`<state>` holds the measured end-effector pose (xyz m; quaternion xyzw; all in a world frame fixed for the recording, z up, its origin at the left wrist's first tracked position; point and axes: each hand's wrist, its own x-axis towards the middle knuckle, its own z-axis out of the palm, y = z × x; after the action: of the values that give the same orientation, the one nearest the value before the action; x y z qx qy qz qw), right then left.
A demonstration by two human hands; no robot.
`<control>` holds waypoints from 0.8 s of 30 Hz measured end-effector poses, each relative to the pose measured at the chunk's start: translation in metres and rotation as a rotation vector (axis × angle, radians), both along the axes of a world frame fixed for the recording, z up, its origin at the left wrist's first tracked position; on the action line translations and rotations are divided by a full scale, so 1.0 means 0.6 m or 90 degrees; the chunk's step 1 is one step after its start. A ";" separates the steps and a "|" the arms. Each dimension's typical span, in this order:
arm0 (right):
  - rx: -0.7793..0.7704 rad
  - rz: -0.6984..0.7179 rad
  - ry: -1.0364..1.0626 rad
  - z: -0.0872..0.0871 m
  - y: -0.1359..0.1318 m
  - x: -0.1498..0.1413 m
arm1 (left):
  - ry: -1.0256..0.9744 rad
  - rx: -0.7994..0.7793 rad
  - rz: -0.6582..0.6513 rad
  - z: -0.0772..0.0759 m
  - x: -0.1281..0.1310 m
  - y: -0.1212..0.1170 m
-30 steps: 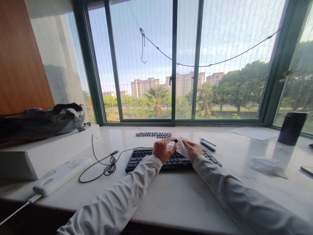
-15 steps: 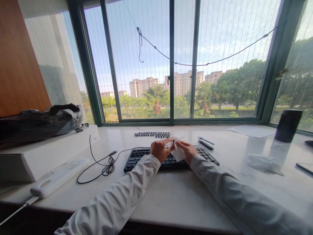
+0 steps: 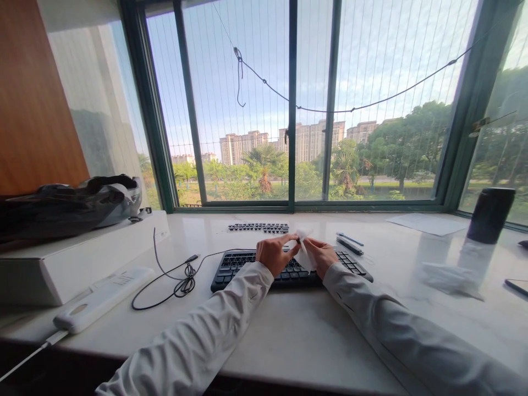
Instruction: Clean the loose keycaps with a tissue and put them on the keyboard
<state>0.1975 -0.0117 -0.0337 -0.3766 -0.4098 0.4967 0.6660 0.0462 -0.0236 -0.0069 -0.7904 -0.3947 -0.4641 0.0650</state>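
Tissue (image 3: 306,259) is hanging at frame centre, right hand (image 3: 323,256) pinching it; I'm seeing left hand (image 3: 274,256) grasping small dark piece (image 3: 298,241) at its upper left, over keyboard (image 3: 229,270).

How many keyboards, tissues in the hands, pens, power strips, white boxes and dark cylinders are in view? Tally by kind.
Keyboard: 1
Held tissue: 1
Pens: 2
Power strip: 1
White box: 1
Dark cylinder: 1
Total: 7
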 end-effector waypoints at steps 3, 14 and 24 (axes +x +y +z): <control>0.006 -0.028 -0.056 -0.003 0.004 0.002 | -0.006 -0.020 0.011 0.001 0.001 -0.003; 0.001 -0.070 -0.169 -0.005 0.014 0.016 | -0.023 -0.009 0.002 0.000 0.001 -0.002; 0.019 -0.118 -0.204 -0.015 0.019 0.018 | -0.066 -0.016 0.002 -0.001 0.001 0.003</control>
<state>0.2080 -0.0003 -0.0430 -0.4771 -0.4816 0.3608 0.6405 0.0469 -0.0220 -0.0074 -0.7653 -0.4046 -0.4994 0.0353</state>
